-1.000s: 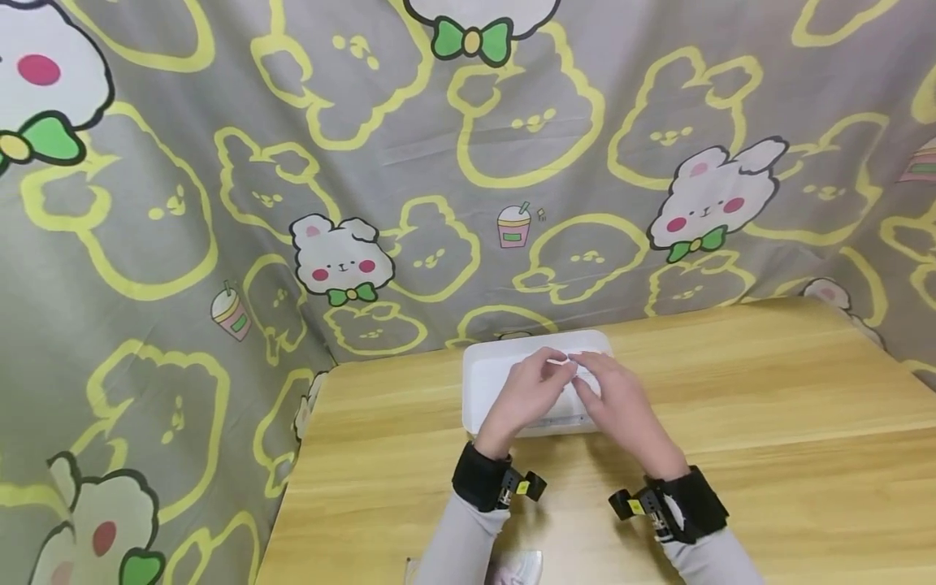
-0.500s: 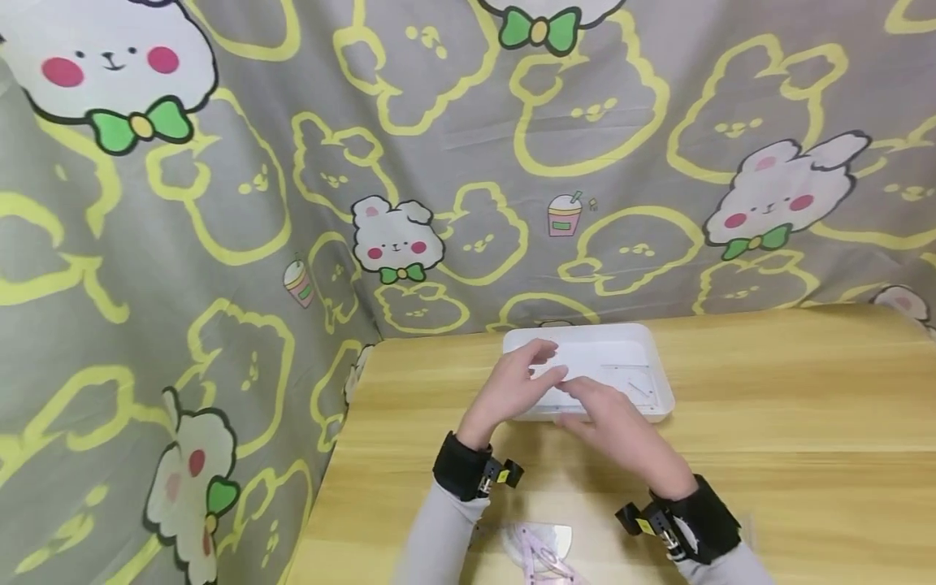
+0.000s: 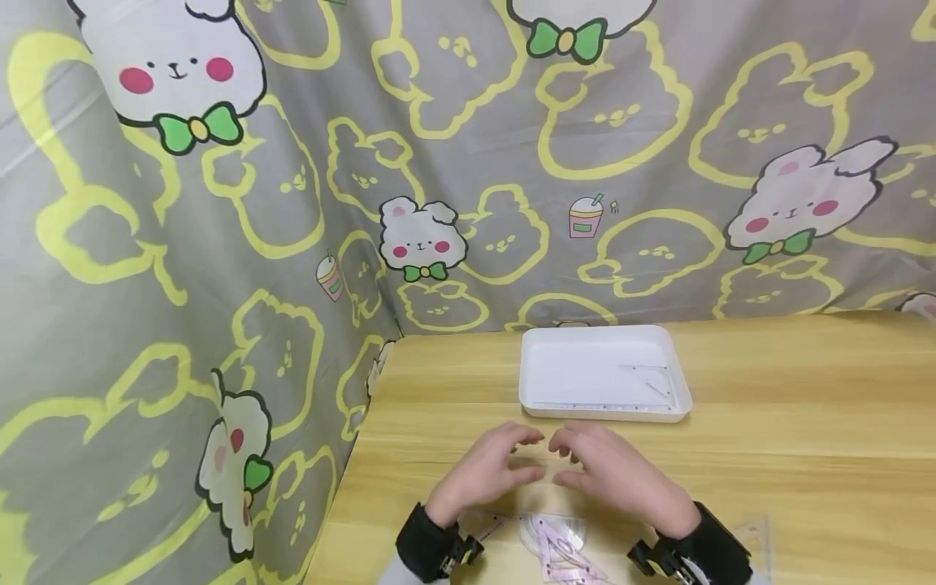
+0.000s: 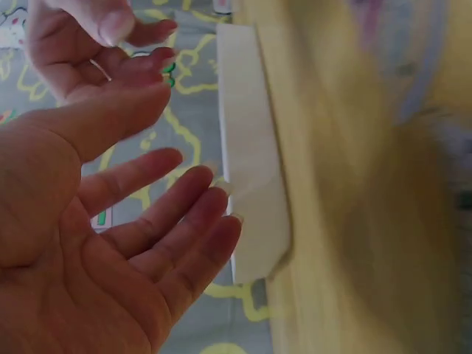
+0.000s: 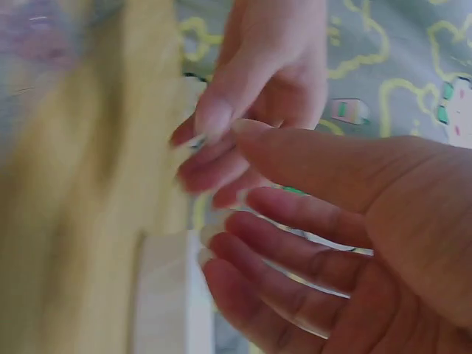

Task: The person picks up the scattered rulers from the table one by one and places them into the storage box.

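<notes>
Both hands hover over the table in front of the white tray, fingertips facing each other with a small gap. My left hand point(image 3: 491, 465) has relaxed, slightly bent fingers and holds nothing; its palm shows in the left wrist view. My right hand point(image 3: 614, 471) mirrors it, thumb apart from the fingers, also holding nothing. Just beyond them stands the white tray point(image 3: 592, 366). A clear set square point(image 3: 649, 383) lies at its right side, and a clear ruler point(image 3: 585, 405) runs along its near edge. Below the hands lie a clear protractor point(image 3: 532, 532) and a pinkish set square point(image 3: 552, 552).
Another clear, flat piece point(image 3: 759, 540) lies beside the right wrist, partly covered by it. A small clear piece point(image 3: 486, 524) is near the left wrist. The wooden table point(image 3: 804, 390) meets a grey patterned curtain point(image 3: 497, 162) at the back and left.
Both hands have drawn back from over the tray towards the table's near side and slightly apart. The head view has turned left, and the tray's contents and the pieces near the front now show.
</notes>
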Action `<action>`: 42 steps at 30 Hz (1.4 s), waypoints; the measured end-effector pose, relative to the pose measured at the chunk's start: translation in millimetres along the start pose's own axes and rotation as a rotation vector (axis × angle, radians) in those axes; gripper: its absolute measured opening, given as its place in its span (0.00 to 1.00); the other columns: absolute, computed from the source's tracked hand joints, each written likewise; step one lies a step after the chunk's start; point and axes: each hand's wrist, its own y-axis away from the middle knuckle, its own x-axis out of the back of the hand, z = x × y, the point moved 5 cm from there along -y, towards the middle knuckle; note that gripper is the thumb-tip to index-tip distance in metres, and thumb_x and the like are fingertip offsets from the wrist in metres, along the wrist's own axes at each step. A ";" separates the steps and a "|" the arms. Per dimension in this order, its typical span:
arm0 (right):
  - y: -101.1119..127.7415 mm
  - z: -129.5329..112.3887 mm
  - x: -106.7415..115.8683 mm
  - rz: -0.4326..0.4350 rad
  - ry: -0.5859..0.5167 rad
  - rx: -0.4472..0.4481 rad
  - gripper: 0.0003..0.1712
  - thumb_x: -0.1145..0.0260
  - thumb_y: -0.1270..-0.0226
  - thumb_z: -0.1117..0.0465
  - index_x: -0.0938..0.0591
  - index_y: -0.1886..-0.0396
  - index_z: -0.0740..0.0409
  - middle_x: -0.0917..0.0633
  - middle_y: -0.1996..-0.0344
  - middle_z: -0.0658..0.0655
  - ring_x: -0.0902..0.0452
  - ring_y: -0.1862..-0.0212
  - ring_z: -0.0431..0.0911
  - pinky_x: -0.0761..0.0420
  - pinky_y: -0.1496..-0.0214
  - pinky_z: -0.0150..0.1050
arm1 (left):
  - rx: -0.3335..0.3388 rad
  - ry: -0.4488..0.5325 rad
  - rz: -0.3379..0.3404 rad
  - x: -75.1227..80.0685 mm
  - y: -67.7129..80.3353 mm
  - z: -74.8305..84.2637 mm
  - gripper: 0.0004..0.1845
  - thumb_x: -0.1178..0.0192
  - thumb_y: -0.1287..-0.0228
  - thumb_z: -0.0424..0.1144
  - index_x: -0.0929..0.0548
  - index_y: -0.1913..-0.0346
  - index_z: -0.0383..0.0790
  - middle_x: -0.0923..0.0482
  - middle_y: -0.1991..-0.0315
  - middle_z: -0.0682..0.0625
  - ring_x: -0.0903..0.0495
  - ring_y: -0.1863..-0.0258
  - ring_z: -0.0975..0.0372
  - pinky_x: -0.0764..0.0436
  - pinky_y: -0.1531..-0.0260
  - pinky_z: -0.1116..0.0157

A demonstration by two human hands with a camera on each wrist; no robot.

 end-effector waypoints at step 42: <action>121.3 8.8 -45.6 -0.044 0.083 -0.105 0.36 0.12 0.68 0.40 0.25 0.65 0.46 0.31 0.69 0.39 0.37 0.67 0.35 0.31 0.68 0.34 | -0.153 -0.387 -0.245 -103.8 21.2 80.7 0.26 0.21 0.53 0.62 0.21 0.58 0.56 0.33 0.61 0.65 0.40 0.59 0.69 0.43 0.57 0.71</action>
